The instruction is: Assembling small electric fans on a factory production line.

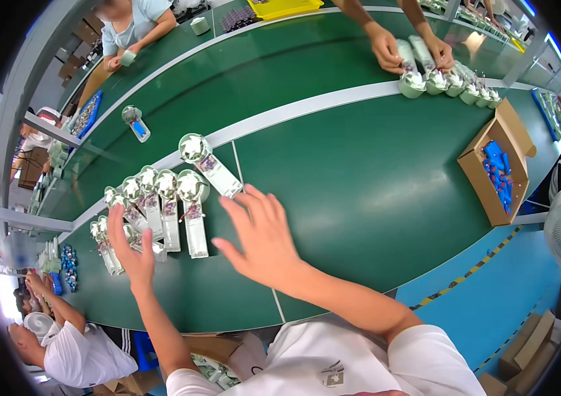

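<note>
My right hand (260,241) is over the green bench, fingers spread and holding nothing. Its fingertips are close to the handle end of a small hand-held fan body (221,177), which has a pale green round head, white blades and an exposed circuit board; I cannot tell if they touch. My left hand (134,254) is open too, fingers stretched upward beside a cluster of the same fan bodies. The closest one to the right in that cluster (195,228) lies with its handle toward me. Several more (150,198) lie side by side, partly hidden behind my left hand.
An open cardboard box (481,175) of blue wrapped parts stands at the right. Across the bench, a co-worker's hands (386,49) handle more fan bodies in a row. One fan body with a blue part (136,124) lies beyond the white rail (307,109). A co-worker (82,353) sits at left.
</note>
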`<state>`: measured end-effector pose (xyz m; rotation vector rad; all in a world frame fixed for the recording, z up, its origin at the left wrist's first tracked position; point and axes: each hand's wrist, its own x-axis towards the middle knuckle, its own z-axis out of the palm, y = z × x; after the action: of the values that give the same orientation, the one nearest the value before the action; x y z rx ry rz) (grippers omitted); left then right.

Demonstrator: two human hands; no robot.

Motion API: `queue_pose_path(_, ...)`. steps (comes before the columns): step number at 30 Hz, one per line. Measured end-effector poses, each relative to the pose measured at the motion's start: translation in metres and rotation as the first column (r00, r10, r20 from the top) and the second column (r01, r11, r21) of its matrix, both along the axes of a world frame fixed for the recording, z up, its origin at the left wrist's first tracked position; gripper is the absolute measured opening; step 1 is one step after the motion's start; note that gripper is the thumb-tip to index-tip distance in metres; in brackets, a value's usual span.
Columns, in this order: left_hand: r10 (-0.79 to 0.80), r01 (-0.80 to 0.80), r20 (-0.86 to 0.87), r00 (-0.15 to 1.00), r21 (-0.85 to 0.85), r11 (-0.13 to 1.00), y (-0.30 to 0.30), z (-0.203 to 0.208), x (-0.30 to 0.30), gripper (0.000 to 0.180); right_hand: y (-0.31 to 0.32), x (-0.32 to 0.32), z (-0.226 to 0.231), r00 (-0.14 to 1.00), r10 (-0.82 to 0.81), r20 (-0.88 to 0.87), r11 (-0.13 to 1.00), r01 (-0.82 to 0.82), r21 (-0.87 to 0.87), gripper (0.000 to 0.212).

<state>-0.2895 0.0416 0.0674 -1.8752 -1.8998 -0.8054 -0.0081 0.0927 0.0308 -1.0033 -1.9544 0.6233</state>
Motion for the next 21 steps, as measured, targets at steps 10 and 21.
queue_pose_path(10, -0.272, 0.276, 0.07, 0.96, -0.067, 0.959, -0.018, -0.028, 0.131, 0.062, 0.105, 0.189, -0.003, 0.847, -0.52, 0.112, 0.851, 0.502, 0.157, 0.05)
queue_pose_path(21, -0.402, 0.455, 0.258, 0.879, -0.197, 0.869, -0.013, -0.057, 0.166, 0.059, 0.28, 0.308, 0.025, 0.307, -0.759, 0.574, 0.403, 0.914, 0.044, 0.12)
